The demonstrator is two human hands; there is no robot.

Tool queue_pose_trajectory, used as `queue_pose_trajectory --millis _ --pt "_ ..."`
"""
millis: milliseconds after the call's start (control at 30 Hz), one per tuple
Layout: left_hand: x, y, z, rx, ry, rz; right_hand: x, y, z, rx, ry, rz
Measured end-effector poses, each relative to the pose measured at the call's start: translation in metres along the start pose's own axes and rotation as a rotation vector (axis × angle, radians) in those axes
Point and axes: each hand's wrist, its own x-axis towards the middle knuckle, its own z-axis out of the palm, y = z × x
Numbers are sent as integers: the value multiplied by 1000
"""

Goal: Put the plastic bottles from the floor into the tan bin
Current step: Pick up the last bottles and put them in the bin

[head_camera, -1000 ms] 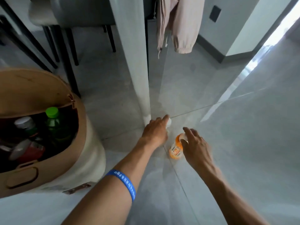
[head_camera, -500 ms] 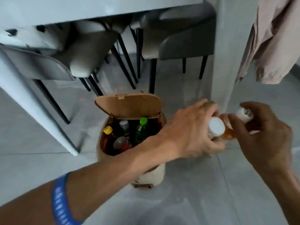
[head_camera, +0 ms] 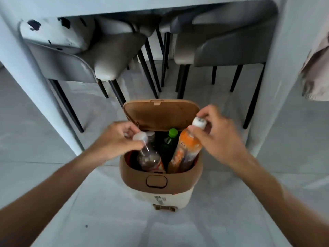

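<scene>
The tan bin [head_camera: 156, 182] stands on the floor in the middle of the view, its lid [head_camera: 161, 113] tipped up at the back. My left hand [head_camera: 115, 139] grips a clear bottle [head_camera: 148, 156] with a white cap by the neck, its lower half inside the bin on the left. My right hand [head_camera: 217, 136] pinches the white cap of an orange bottle [head_camera: 187, 151], which leans into the bin on the right. Between them a green bottle [head_camera: 169, 141] with a green cap stands inside the bin.
Grey chairs [head_camera: 222, 41] with thin black legs [head_camera: 151, 68] stand under a white table just behind the bin. Pale table legs [head_camera: 32, 82] rise on the left and right [head_camera: 277, 72]. A pinkish garment [head_camera: 316, 73] hangs at the right edge. The floor is grey tile.
Both hands lifted the two bottles from the floor by the table leg and carried them left to the bin; the bottles now dip into its opening.
</scene>
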Motion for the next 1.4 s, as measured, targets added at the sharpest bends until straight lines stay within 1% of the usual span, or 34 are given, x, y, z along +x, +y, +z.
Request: queue_pose_trajectory --millis 67,100,267,333,400,467,533,567,600,633,667,700,733,767,800,833,867,900,933,967,1033,1067,1200,1267,1333,1400 --pt "5 -12 10 84 -107 -16 3 -2 15 -19 -103 -10" --pt "9 -14 12 114 -151 -14 6 -4 20 -37 -128 -23" --pt "18 -13 7 267 -353 -22 24 -16 39 -78 -173 -95" --pt "11 -18 16 406 -381 5 26 -17 42 -58 -150 -115" --pt "9 -23 29 570 -362 61 26 -17 40 -15 -65 -132" --pt "13 -24 35 637 -401 66 21 -16 41 40 -23 -151" --pt "18 -23 35 643 -479 70 12 -12 43 59 -53 -167" --pt "19 -23 33 637 -484 86 8 -9 44 55 -61 -170" --pt "18 -21 30 602 -448 123 6 -5 44 57 -48 -161" --pt "18 -21 27 556 -361 179 5 -1 42 70 -19 -140" --pt "18 -23 24 555 -240 259 4 4 39 88 21 -110" --pt "19 -25 21 630 -135 345 4 8 35 107 64 -85" --pt "22 -26 18 755 -85 399 3 11 32 123 102 -71" --pt "24 -27 17 892 -103 418 2 14 30 135 137 -73" --pt "27 -28 16 985 -168 393 1 15 28 137 170 -87" --pt "27 -28 16 1005 -236 353 -2 15 28 133 203 -107" --pt "26 -27 18 969 -283 325 -5 14 27 134 241 -126" --pt "26 -28 19 872 -291 312 -7 12 25 144 281 -137" --pt "25 -25 21 699 -274 280 -8 10 23 161 321 -146" --pt "24 -22 24 477 -255 232 -8 8 21 173 367 -160" --pt "23 -12 33 55 -276 153 -8 4 17 190 445 -222" --pt "24 -8 38 -53 -306 134 -7 2 16 197 469 -263" --pt "26 -7 47 -157 -401 70 -8 -6 19 198 473 -396" --pt "24 -10 44 -195 -461 23 -11 -15 13 242 519 -497" --pt "22 -12 43 -135 -482 45 -11 -28 4 348 573 -596" --pt "20 -11 43 -66 -499 89 -8 -37 4 342 526 -611"
